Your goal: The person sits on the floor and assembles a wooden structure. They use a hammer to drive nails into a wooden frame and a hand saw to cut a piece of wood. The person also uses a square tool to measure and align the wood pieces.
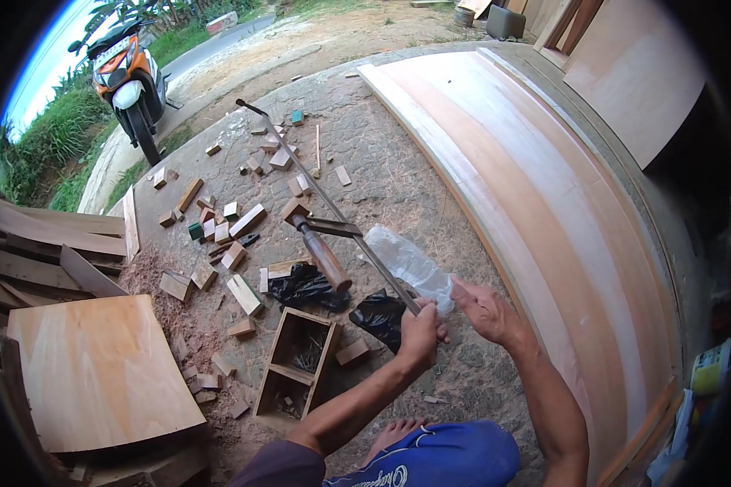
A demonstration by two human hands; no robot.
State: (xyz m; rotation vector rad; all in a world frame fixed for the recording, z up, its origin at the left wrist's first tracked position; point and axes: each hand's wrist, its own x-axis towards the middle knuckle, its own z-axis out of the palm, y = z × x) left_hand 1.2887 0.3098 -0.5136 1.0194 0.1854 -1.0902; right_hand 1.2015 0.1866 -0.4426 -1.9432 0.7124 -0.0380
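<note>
My left hand (421, 334) is closed around the near end of a long bar clamp (307, 174). The clamp's thin metal bar slants away to the far left. Its sliding arm, partway along the bar, carries a turned wooden handle (325, 256). Just right of the bar, a crumpled clear plastic bag (410, 264) stretches toward my right hand (487, 312), whose fingers are closed on its near end. A black plastic bag (379, 318) lies under the bar beside my left hand. Another black bag (307, 286) sits below the wooden handle.
A two-compartment wooden box (296, 369) holding nails stands in front of me. Wood offcuts (234, 256) litter the concrete. A long wooden panel (528, 195) fills the right side. At left are a plywood sheet (101, 369) and stacked boards (32, 243); a motorbike (130, 81) stands beyond.
</note>
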